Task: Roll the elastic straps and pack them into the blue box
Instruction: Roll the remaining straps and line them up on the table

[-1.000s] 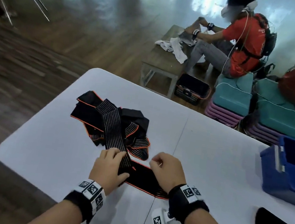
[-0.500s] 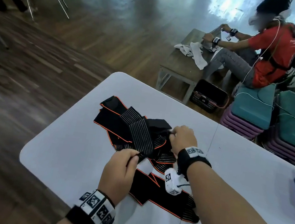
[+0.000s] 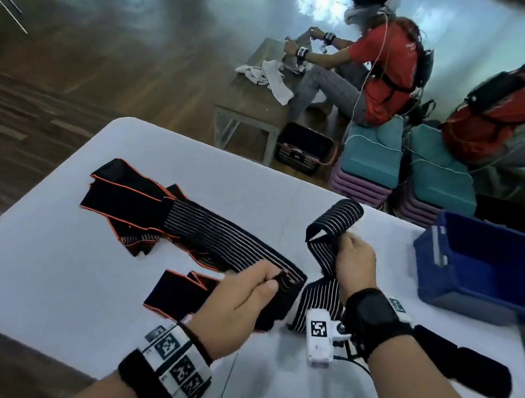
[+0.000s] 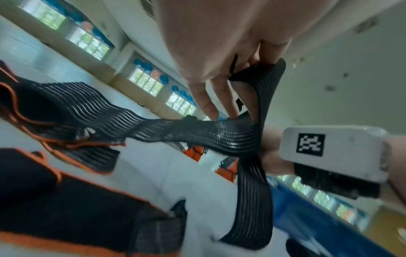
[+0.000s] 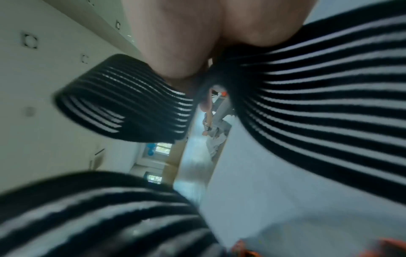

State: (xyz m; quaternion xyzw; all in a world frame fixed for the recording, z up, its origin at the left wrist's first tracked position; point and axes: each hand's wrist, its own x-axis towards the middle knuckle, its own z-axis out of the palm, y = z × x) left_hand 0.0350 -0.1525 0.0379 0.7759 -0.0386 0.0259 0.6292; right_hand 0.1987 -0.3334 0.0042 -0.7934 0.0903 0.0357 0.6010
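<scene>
A long black elastic strap with thin white stripes (image 3: 213, 235) stretches from a heap of black, orange-edged straps (image 3: 129, 197) across the white table (image 3: 34, 265). My left hand (image 3: 249, 290) pinches a fold of that strap (image 4: 219, 135) above the table's middle. My right hand (image 3: 353, 262) grips the strap further along, and its looped end (image 3: 337, 221) curls up over the fingers; in the right wrist view the striped band (image 5: 329, 104) fills the picture. The blue box (image 3: 492, 268) stands open at the right edge.
Another flat black strap with orange edging (image 3: 182, 293) lies under my left hand. Dark rolled straps (image 3: 462, 364) lie at the right front of the table. Beyond the table are a low bench, a black basket (image 3: 304, 150), stacked teal cushions and two people in red shirts.
Both hands have lifted the striped strap out of the heap and drawn it rightward, stretching it out. My right hand moved from the heap toward the blue box side, with the strap's end looped over it.
</scene>
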